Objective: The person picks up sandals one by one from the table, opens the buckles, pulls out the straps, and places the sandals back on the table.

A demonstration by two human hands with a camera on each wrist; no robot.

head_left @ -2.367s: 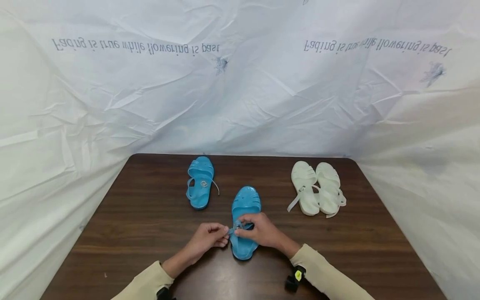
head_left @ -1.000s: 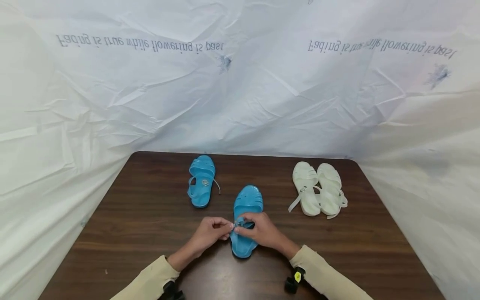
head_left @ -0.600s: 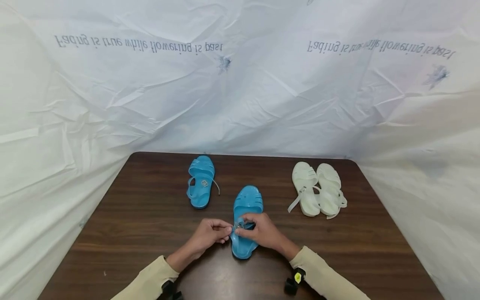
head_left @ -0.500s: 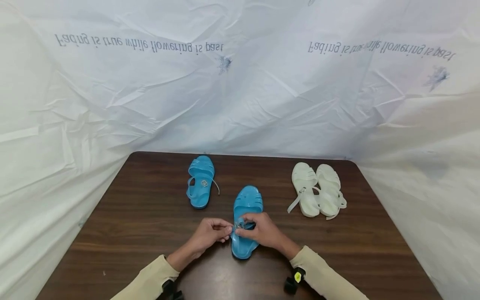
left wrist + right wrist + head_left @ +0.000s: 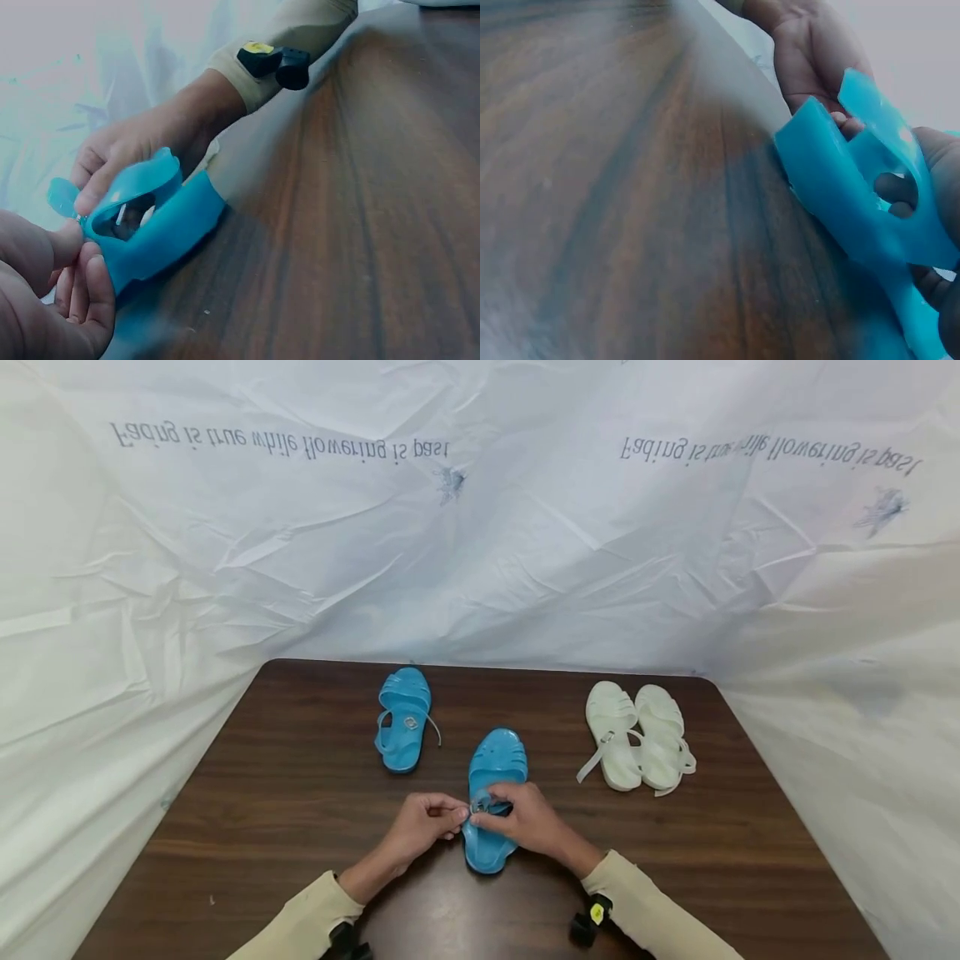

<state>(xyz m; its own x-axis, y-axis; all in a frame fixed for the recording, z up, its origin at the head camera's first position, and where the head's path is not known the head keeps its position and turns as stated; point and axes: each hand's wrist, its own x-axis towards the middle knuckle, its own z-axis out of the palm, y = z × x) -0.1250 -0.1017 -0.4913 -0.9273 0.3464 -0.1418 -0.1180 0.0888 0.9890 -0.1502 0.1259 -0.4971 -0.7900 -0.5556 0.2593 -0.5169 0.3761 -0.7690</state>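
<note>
A blue sandal (image 5: 498, 756) lies toe-away at the middle of the table in the head view. My right hand (image 5: 528, 820) pinches its ankle strap by the small metal buckle (image 5: 479, 807). From the other side, the thumb and index finger of my left hand (image 5: 423, 825) pinch the strap right beside that buckle. In the left wrist view the sandal's heel (image 5: 169, 236) faces the camera, and a strap loop (image 5: 58, 196) sticks up past the right thumb. Fingers partly hide the strap end. The right wrist view has the heel strap (image 5: 877, 120) with fingers behind its opening.
A second blue sandal (image 5: 403, 727) lies behind and to the left, its strap undone. At the right rests a pair of white sandals (image 5: 618, 743) side by side with loose straps. White sheeting (image 5: 480, 560) hangs around the dark wooden table (image 5: 262, 777).
My left hand has moved slightly right, close up to the buckle; a short length of strap showed between them earlier. The right hand and the other sandals have stayed put.
</note>
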